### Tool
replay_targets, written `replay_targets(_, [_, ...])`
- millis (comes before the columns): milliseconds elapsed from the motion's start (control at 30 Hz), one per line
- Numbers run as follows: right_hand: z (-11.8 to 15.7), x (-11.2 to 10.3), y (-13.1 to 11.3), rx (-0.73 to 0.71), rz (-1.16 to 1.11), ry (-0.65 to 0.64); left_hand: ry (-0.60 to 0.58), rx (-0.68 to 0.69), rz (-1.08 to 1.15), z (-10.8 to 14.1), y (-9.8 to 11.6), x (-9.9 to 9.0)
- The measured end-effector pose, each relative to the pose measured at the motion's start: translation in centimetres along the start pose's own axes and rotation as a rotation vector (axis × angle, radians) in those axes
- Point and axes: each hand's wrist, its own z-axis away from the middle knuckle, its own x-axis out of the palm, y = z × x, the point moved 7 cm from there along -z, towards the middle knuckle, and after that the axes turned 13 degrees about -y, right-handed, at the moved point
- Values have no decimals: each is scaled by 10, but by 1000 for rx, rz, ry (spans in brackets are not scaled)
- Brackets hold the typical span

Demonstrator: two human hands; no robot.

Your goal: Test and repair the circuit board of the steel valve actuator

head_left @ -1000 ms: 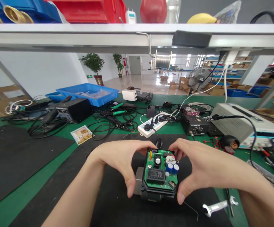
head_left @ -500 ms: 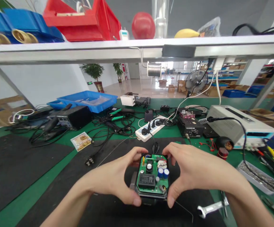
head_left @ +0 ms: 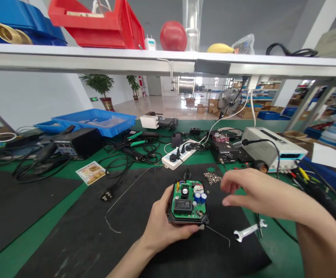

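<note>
My left hand (head_left: 168,220) is wrapped round the left and near side of a black housing with a green circuit board (head_left: 188,202) in it. The board faces up and carries a black block, blue capacitors and a white round part. My right hand (head_left: 246,189) is off the housing, in the air to its right, with bent fingers and the thumb apart from them; nothing shows between them. Just beyond its fingertips, a pile of small metal nuts or washers (head_left: 212,178) lies on the black mat (head_left: 133,216).
An open-end wrench (head_left: 250,230) lies at the right, crossed by a dark thin tool. Thin wire (head_left: 107,216) curls on the mat. Behind are a white power strip (head_left: 178,156), cables, a blue tray (head_left: 98,121) and a bench instrument (head_left: 269,150). A shelf (head_left: 127,60) spans overhead.
My right hand has let go of the housing and moved right and up. My left hand keeps hold. The small metal parts behind have come into view, and the view has turned right.
</note>
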Motion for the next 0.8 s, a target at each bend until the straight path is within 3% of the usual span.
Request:
replay_targets(167, [-5, 97, -1, 59, 184, -107, 161, 166, -255, 17, 6, -3])
replay_targets(300, [-4, 136, 1, 137, 147, -36, 216, 267, -415, 34, 8, -1])
replay_targets(467, [0, 135, -9, 200, 171, -70, 231, 319, -597, 46, 15, 3])
replay_targets(600, [8, 125, -6, 244, 73, -31, 225, 312, -563, 45, 18, 3])
replay_targets(800, [47, 90, 14, 153, -500, 378, 283, 418, -621, 49, 23, 4])
